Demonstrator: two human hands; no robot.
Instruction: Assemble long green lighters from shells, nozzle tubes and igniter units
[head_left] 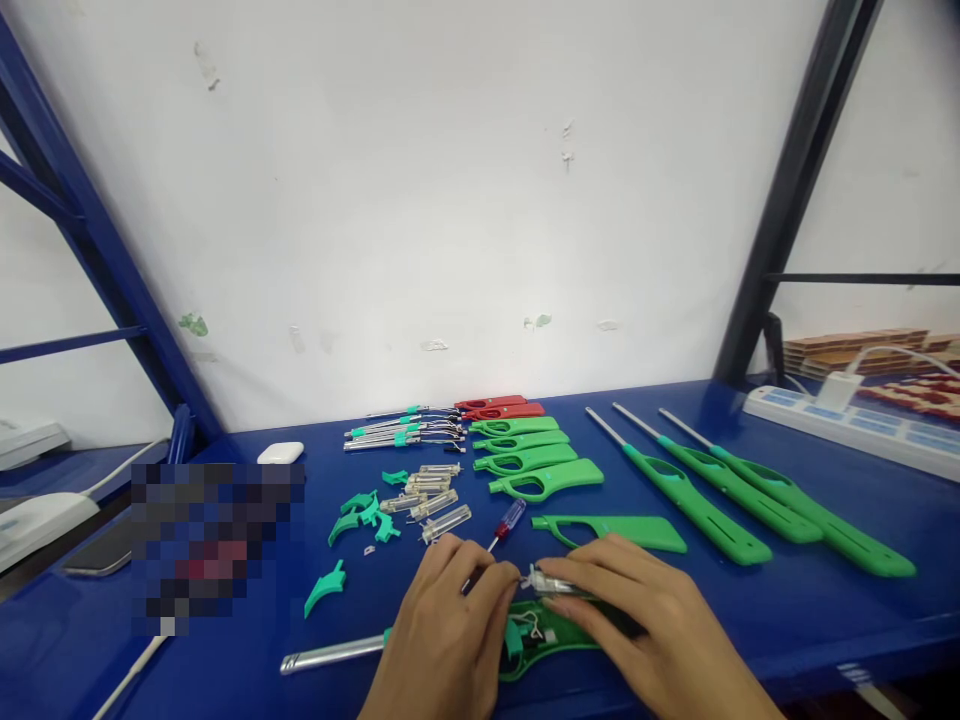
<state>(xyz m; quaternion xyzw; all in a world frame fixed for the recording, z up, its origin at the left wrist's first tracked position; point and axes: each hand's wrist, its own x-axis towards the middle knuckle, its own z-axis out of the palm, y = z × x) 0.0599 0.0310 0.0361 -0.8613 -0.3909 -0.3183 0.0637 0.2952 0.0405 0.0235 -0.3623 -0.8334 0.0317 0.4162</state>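
Note:
My right hand (637, 615) grips a clear plastic fuel tank (551, 585) between thumb and fingers, its valve end pointing left. My left hand (454, 625) is closed close to that valve; what its fingertips pinch is hidden. Below both hands lies an open green lighter shell half (570, 638) with a teal trigger (514, 638) and white wires (531, 625) in it. From its left end sticks a silver lighter tube (334, 654). Just beyond my left hand rests a screwdriver (511, 520), its tip end behind my fingers. A loose green shell half (630, 532) lies beyond my right hand.
Left of centre are teal triggers (367, 510), several clear tanks (442, 505) and metal tubes (397, 435). Green shell halves (547, 480) and red ones (502, 410) lie behind. Three whole green lighters (697, 505) and a power strip (862, 430) are at right.

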